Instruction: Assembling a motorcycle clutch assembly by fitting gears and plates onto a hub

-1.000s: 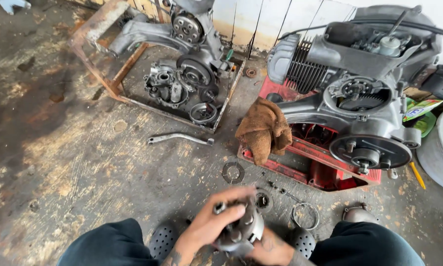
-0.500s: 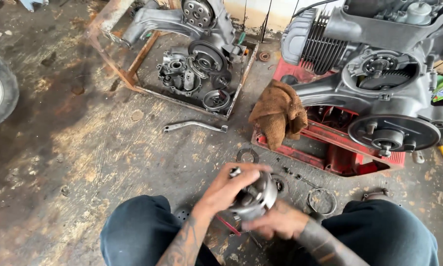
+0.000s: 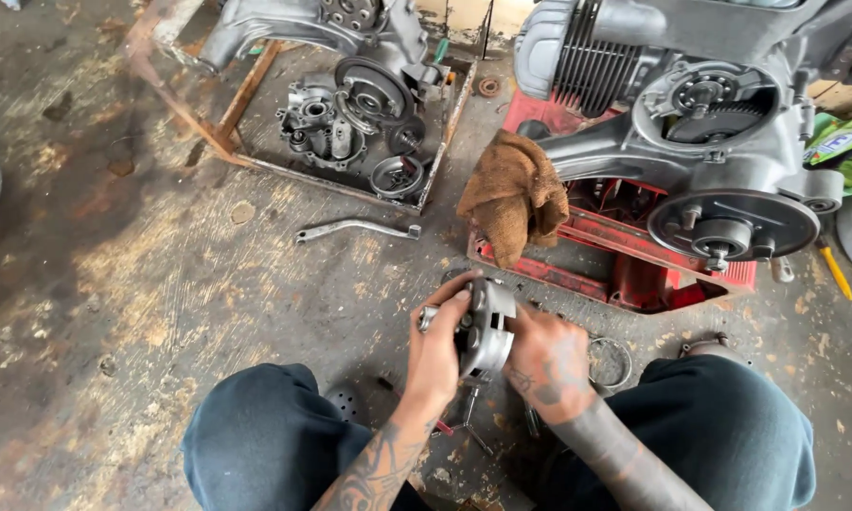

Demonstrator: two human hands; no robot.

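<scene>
Down between our knees, we held a round metal clutch-like assembly (image 3: 485, 329) clamped between both hands, just above the stained concrete floor (image 3: 133, 284). Our left hand (image 3: 437, 352) was closed over its near-left face, fingers curled across the rim, while our right hand (image 3: 549, 360) cupped it from the right and from below; both touched it, neither nearer than the other. The assembly stood on edge, its flat faces turned left and right, so its short axis ran across from one palm to the other. It looked like grey, dull steel, drum-shaped, with a darker slotted band around its edge and a small stub toward the left hand. Just right of the assembly a loose metal ring (image 3: 612, 360) lay on the floor. Beyond the assembly, up and to the left, lay a bent grey lever (image 3: 355, 227). Just past the assembly to the right, a brown rag (image 3: 513, 194) hung over a red stand (image 3: 625, 255) carrying a grey engine (image 3: 691, 123). Farthest from the assembly, to the upper left, a rusty frame (image 3: 246, 104) held more engine case parts (image 3: 360, 104).
</scene>
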